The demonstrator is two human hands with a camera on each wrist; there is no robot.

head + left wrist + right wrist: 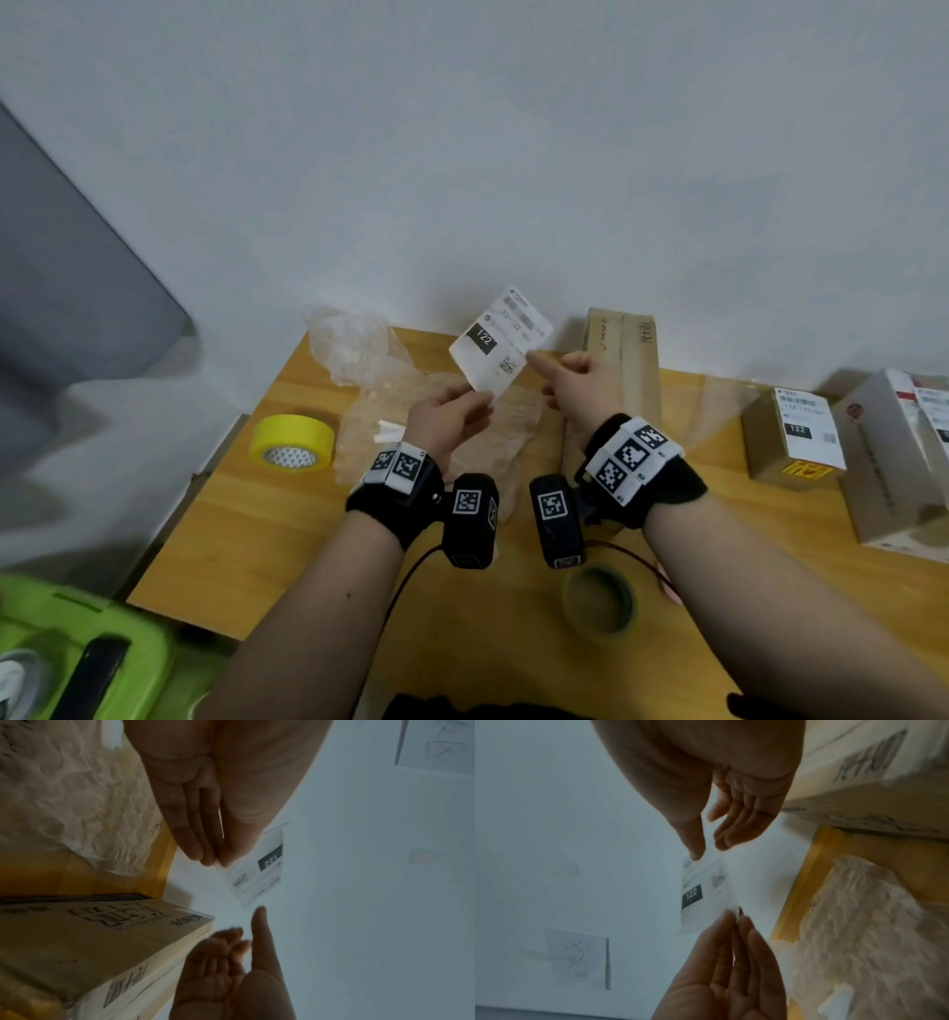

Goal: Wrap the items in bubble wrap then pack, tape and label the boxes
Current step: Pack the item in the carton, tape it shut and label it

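Pale wall behind a wooden table (287, 519). Shipping label (500, 342) marked 122 is held in the air above the table's far edge, over crumpled bubble wrap (380, 390). Judged featherlight, limp, likely sticky-backed; best taken at corners. Left hand (445, 419) pinches the lower corner, fingers straight against thumb. Right hand (577, 383) has its thumb at the label's edge, fingers loosely curled; actual grip unclear. Both forearms raised, wrists close together. Tall cardboard box (624, 360) stands just beyond the right hand.
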